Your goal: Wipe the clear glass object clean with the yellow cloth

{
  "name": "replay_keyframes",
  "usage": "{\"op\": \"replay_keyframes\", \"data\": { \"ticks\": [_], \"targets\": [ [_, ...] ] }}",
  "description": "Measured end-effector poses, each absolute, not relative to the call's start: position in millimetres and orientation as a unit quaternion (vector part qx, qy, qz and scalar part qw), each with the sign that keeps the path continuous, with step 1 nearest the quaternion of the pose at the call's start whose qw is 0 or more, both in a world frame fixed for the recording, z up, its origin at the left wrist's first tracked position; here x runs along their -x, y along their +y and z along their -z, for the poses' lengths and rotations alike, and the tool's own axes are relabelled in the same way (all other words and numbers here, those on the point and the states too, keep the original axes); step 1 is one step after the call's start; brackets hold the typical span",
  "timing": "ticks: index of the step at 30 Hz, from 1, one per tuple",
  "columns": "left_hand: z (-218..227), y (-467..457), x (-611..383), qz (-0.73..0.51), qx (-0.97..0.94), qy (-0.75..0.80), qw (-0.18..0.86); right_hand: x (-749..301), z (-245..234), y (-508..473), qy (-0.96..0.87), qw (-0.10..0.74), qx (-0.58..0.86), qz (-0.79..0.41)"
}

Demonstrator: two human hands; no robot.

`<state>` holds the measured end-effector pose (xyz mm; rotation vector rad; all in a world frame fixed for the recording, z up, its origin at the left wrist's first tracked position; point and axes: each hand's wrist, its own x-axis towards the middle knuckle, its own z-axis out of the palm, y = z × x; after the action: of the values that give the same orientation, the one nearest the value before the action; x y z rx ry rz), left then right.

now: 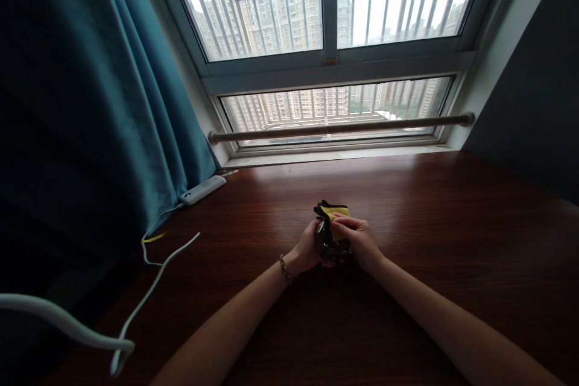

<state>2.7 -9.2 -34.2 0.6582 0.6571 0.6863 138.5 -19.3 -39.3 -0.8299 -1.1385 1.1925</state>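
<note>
My left hand (309, 247), with a beaded bracelet (284, 269) at the wrist, is closed around a small dark, glossy, rounded object (326, 245) whose kind I cannot make out. A yellow cloth with black edging (335, 211) lies over the top and right side of that object. Fingers of my right hand (360, 242) pinch the cloth against it. Both hands are together above the middle of the dark red-brown wooden table (434, 217). Part of the glossy object is hidden behind my fingers and the cloth.
A white power strip (203, 190) lies at the table's left edge by the blue curtain (149, 102). White cable (154, 286) runs across the left side, with a yellow tie (154, 238) near it. Behind the table are a metal rail (339, 128) and a barred window (271, 6).
</note>
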Motion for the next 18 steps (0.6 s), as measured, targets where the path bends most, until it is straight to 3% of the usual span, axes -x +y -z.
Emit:
{"op": "replay_keyframes", "data": {
  "ticks": [7,11,18],
  "targets": [
    [34.1,-10.5,-7.7,-0.411,-0.289,0.317,0.804,-137.3,39.1,-19.7,-0.369,0.598,0.359,-0.614],
    [34.2,-6.0,-5.8,-0.495,-0.215,0.319,0.779,-137.7,44.8,-17.1,-0.415,0.630,0.358,-0.551],
    [45.4,11.2,2.6,-0.580,-0.157,0.282,0.748,-136.5,44.4,-21.4,-0.492,0.611,0.423,-0.453]
  ]
}}
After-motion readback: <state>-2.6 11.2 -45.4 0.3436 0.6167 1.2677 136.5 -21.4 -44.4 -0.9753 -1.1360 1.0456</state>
